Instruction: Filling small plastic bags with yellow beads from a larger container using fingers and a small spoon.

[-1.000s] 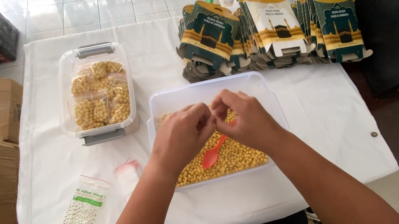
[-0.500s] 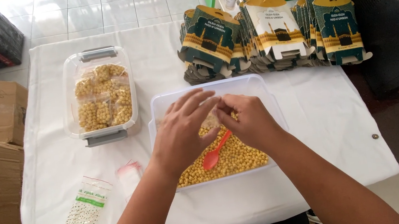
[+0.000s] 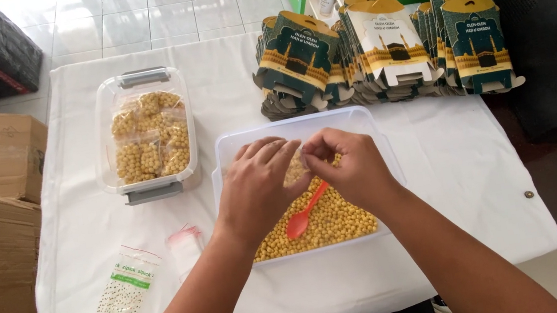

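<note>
- My left hand (image 3: pixel 258 185) and right hand (image 3: pixel 348 167) meet over the clear plastic tub (image 3: pixel 233 145), fingertips pinched together on a small clear bag of chickpeas (image 3: pixel 295 169); both hands narrow, gripping its top edge.
- The bag hangs between my hands, just above the loose chickpeas (image 3: pixel 332 218): round, matte, yellow-tan, filling the near half of the tub.
- Orange plastic spoon (image 3: pixel 304 214) lies on the chickpeas, below my right hand, handle pointing toward it.
- Latched clear container (image 3: pixel 151 190) to the left holds filled bags.
- Flat empty zip bags (image 3: pixel 126 284) lie on the white cloth (image 3: pixel 458 174), near my left forearm.
- Folded printed cartons (image 3: pixel 381 53) stacked beyond the tub.
</note>
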